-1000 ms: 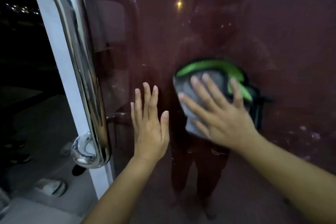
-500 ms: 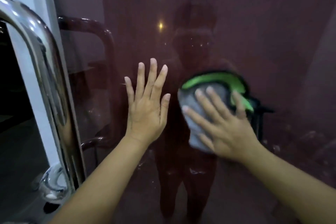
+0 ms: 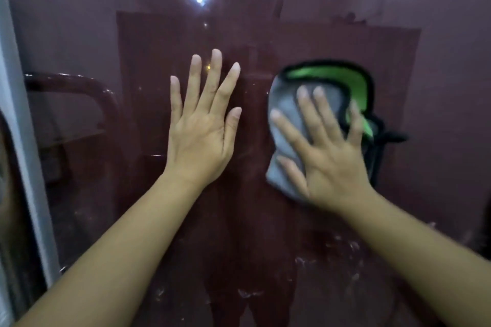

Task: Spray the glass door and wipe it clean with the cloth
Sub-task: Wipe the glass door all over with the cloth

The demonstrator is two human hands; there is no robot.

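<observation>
The dark reddish glass door [image 3: 332,8] fills the view and reflects a person and a ceiling light. My left hand [image 3: 202,127] lies flat on the glass with its fingers straight and spread. To its right, my right hand [image 3: 324,151] presses a grey and green cloth [image 3: 289,103] with a black hem against the glass, fingers straight on top of it. White smears and specks [image 3: 332,252] show on the lower glass below the cloth. No spray bottle is in view.
The door's pale frame edge [image 3: 16,119] runs down the left side. Behind the glass there, the curved far-side handle [image 3: 79,85] shows dimly. A blurred strip of the shiny near handle [image 3: 4,194] sits at the far left edge.
Both hands have slid higher up the glass, the right one carrying the cloth with it. The view has swung up and right, so the chrome handle has left the picture.
</observation>
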